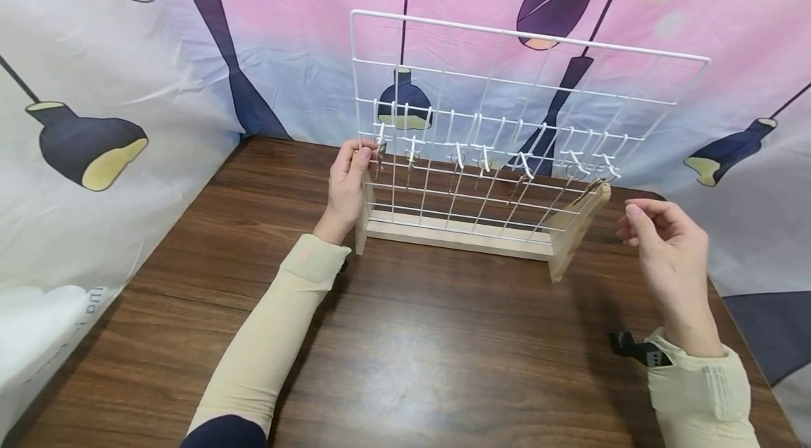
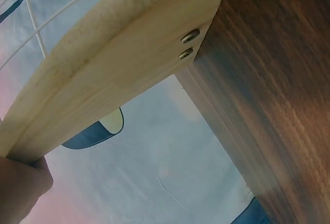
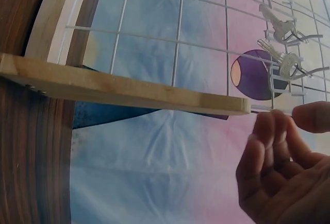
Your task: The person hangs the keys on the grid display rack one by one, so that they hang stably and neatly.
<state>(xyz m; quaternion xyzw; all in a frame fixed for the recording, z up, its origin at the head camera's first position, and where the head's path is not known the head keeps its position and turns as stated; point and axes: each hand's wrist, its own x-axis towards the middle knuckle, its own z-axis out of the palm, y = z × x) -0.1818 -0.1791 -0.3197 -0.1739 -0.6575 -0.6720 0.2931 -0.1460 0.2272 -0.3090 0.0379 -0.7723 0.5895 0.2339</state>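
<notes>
A white wire grid rack (image 1: pixel 532 35) stands on the table in a light wooden frame with a base bar (image 1: pixel 456 235). Several keys (image 3: pixel 282 28) hang on rings from white hooks in a row across the grid. My left hand (image 1: pixel 345 184) grips the top of the left wooden side piece (image 2: pixel 113 54), thumb toward me. Just past the right wooden side piece (image 1: pixel 579 237), my right hand (image 1: pixel 671 244) is raised with loosely bent fingers and nothing in it. In the right wrist view its fingertips (image 3: pixel 264 118) come close to that piece's rounded end.
The dark brown wooden table (image 1: pixel 405 349) spreads out in front of the rack. Behind it hangs a fabric backdrop (image 1: pixel 304 32) printed with lamps. A white plastic bag (image 1: pixel 44 328) lies at the left edge. A black strap (image 1: pixel 633 348) hangs at my right wrist.
</notes>
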